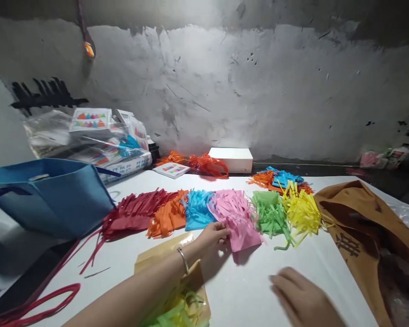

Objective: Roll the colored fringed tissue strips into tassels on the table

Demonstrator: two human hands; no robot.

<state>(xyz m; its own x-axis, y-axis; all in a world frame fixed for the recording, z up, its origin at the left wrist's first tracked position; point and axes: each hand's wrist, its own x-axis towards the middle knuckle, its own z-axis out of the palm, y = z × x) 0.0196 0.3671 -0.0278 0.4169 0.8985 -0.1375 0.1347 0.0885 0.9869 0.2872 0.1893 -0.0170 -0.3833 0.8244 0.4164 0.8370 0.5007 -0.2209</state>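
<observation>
A row of fringed paper stacks lies across the white table (245,281): red (136,213), orange (168,215), blue (197,209), pink (236,218), green (271,213) and yellow (301,211). My left hand (213,238), with a thin bracelet at the wrist, pinches the near left edge of the pink stack. My right hand (301,297) hovers low over the table at the front right, fingers together and blurred, holding nothing that I can see. Under my left forearm lies a clear yellowish bag (172,254) with green and yellow strips inside.
A blue felt bag (51,195) stands at the left, a brown bag (361,218) at the right. At the back are a white box (231,159), a small card packet (172,170), plastic-wrapped packets (92,131), more cut paper (279,178) and an orange plastic bag (207,164) by the wall.
</observation>
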